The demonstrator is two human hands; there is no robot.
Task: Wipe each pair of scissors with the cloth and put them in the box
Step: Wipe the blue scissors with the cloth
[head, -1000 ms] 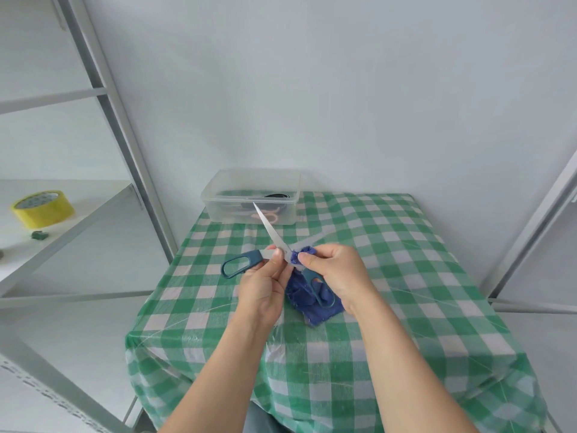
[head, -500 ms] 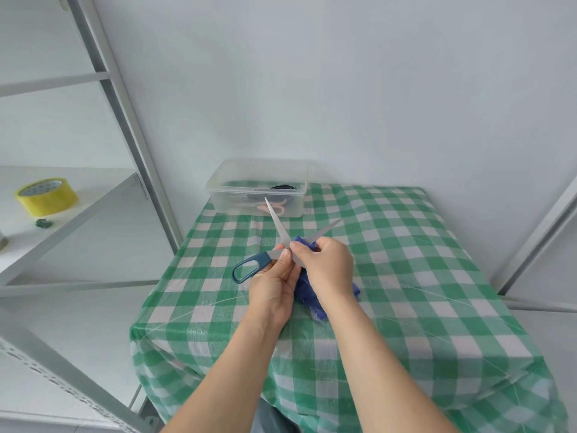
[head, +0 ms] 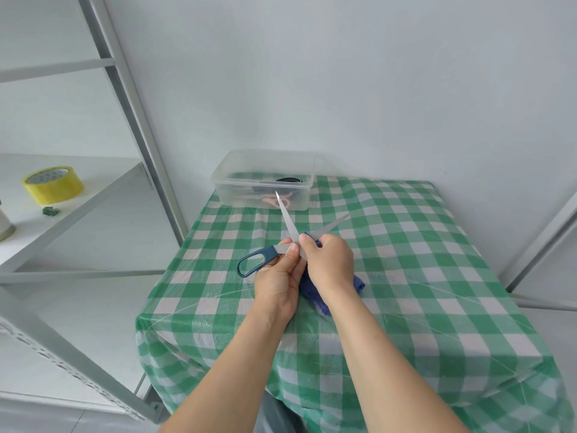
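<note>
Green-checked table (head: 406, 276), white wall behind. Scissors (head: 288, 228) open above mid-table, blades toward 12 and 2 o'clock; left hand (head: 278, 276) pinching the pivot, right hand (head: 331, 264) clutching cloth (head: 359, 281) against a blade. Box (head: 234, 189) at 12, past the tips.

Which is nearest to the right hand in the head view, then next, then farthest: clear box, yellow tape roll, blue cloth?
From the right hand:
1. blue cloth, in its grip and under it.
2. clear box, ahead, at the far left of the table.
3. yellow tape roll, on the shelf, far left.
</note>
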